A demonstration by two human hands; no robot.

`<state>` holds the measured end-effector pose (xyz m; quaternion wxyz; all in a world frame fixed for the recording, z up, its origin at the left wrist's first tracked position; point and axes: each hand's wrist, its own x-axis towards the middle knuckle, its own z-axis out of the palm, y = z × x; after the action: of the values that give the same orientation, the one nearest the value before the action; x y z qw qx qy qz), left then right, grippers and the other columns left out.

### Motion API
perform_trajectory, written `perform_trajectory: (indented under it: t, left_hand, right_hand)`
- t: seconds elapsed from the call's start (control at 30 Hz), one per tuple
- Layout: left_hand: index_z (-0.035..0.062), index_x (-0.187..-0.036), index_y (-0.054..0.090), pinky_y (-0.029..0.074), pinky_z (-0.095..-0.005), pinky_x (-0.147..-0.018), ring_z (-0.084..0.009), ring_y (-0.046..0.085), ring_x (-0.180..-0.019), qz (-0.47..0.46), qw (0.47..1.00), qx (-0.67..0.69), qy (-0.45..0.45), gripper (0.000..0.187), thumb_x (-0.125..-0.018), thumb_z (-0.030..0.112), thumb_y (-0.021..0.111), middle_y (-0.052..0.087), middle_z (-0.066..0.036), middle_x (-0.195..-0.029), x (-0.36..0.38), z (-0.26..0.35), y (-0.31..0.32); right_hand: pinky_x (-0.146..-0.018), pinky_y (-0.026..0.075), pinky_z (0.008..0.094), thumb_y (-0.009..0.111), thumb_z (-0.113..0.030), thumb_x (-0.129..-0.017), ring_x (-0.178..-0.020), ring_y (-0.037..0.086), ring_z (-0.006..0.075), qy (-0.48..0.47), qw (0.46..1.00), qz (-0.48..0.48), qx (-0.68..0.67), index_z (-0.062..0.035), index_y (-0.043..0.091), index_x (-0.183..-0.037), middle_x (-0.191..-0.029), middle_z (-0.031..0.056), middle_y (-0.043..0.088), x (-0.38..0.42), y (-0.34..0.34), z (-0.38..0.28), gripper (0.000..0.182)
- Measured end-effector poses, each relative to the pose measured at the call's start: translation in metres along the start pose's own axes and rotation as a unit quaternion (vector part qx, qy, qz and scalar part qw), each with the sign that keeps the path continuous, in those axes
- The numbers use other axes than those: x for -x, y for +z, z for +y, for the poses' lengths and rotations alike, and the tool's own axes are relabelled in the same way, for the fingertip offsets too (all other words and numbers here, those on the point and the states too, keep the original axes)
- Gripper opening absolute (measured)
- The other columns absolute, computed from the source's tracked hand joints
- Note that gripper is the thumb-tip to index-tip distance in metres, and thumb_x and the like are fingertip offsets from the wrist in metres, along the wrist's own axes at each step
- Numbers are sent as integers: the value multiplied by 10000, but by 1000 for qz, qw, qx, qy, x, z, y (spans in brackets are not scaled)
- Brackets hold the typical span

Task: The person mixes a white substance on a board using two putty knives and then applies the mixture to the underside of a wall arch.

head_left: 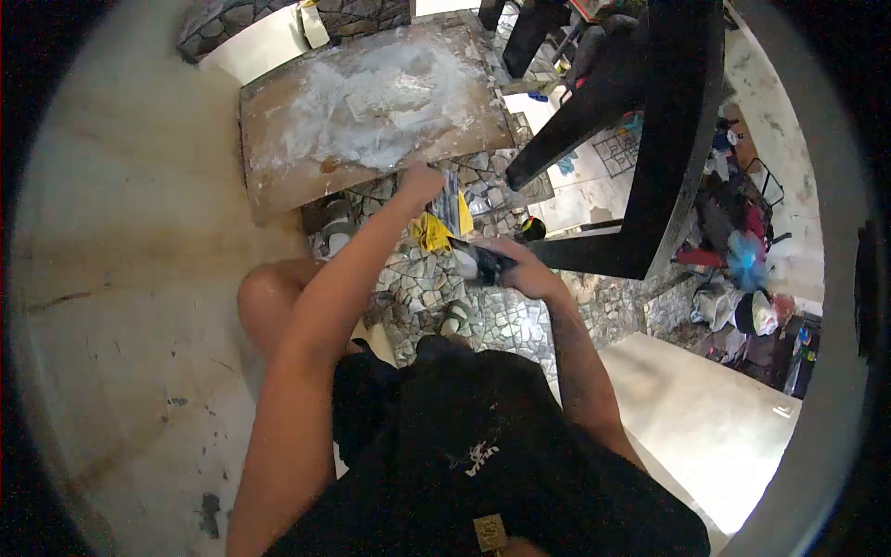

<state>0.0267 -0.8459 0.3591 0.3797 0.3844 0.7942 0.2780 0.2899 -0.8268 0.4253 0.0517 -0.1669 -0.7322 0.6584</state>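
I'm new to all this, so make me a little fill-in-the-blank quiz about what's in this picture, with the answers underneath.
1. The board is smeared with material that is mostly ____ in colour.
2. Of the left hand and the right hand, the one nearer the board is the ____.
3. The bright item between the hands is coloured ____.
4. The person's shirt is mainly ____.

Missing words: white; left; yellow; black.

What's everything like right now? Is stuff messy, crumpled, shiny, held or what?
Brown board: smeared with patchy white coating
Left hand: curled, grip unclear
Right hand: closed around a black-and-white object
Black-and-white object: held, blurred
Yellow item: crumpled
Stone-patterned floor: shiny in patches
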Motion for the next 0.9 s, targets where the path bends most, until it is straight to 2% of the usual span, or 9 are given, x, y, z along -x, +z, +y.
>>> perform_trajectory:
  t: [0.1, 0.17, 0.23, 0.33, 0.43, 0.67, 0.77, 0.8, 0.9]
  left_hand:
    - [-38, -1042, 545, 500, -340, -653, -179, 599, -722, 45, 940, 335, -39, 290, -785, 83, 600, 619, -79, -843, 62, 47, -52]
    - [-17, -1036, 562, 500, -320, -662, -162, 605, -747, 31, 850, 525, -26, 235, -829, 91, 587, 629, -68, -878, 103, 56, -64]
    - [-3, -1033, 568, 502, -298, -678, -147, 611, -770, 48, 787, 615, -11, 198, -860, 92, 565, 633, -58, -899, 150, 73, -65]
    - [-5, -1038, 570, 510, -281, -726, -153, 629, -811, 93, 856, 503, -72, 208, -863, 109, 561, 636, -60, -927, 193, 89, -58]
    - [-11, -1066, 559, 512, -276, -739, -144, 630, -830, 16, 745, 667, -4, 232, -878, 124, 545, 633, -62, -949, 215, 91, -58]
    - [-13, -1068, 560, 519, -275, -725, -143, 629, -819, 83, 799, 593, 51, 218, -884, 93, 514, 637, -62, -923, 215, 83, -73]
    - [-13, -1013, 587, 487, -253, -690, -105, 588, -736, 151, 864, 479, -32, 175, -866, 69, 540, 632, -38, -877, 189, 71, -61]
    - [-13, -995, 594, 478, -252, -677, -98, 574, -716, 157, 866, 475, -17, 161, -864, 66, 541, 630, -31, -861, 178, 66, -55]
    - [-18, -915, 614, 444, -265, -617, -89, 533, -665, 163, 881, 443, 1, 126, -856, 56, 530, 616, -9, -795, 171, 72, -49]
  right_hand:
    - [-996, 370, 346, 626, 57, -491, -1102, 514, 242, 77, 961, 121, -234, -33, 519, -1216, -1186, 85, 535, 41, -15, -31, 738]
    - [-896, 466, 369, 633, 81, -537, -1074, 537, 250, -11, 908, 250, -335, -35, 390, -1312, -1198, 120, 528, 54, -13, -49, 821]
    - [-937, 432, 388, 597, 66, -629, -1122, 509, 277, -84, 930, 310, -177, -6, 366, -1314, -1236, 137, 498, 49, -3, -62, 727]
    - [-1019, 327, 405, 574, -24, -738, -1210, 409, 314, -164, 968, 188, 3, -26, 419, -1282, -1291, 156, 431, 23, 14, -98, 566]
    - [-1010, 311, 379, 503, 84, -676, -1160, 407, 364, -229, 952, 112, 169, -70, 458, -1246, -1248, 175, 436, -1, 31, -109, 592]
    - [-986, 339, 373, 466, 134, -695, -1168, 426, 288, -57, 984, 126, 111, -68, 385, -1296, -1208, 157, 434, 10, 4, 0, 639]
    - [-953, 381, 342, 458, 110, -794, -1151, 451, 246, 6, 993, 117, 30, -57, 370, -1293, -1211, 149, 437, 9, 1, -72, 533]
    - [-913, 425, 362, 502, 102, -778, -1113, 494, 290, -98, 982, 111, 121, -99, 406, -1273, -1206, 152, 441, 0, 2, -83, 543]
    - [-936, 414, 357, 491, 199, -634, -1180, 461, 298, -52, 949, 40, 308, -101, 465, -1228, -1164, 115, 474, -6, 15, -127, 666]
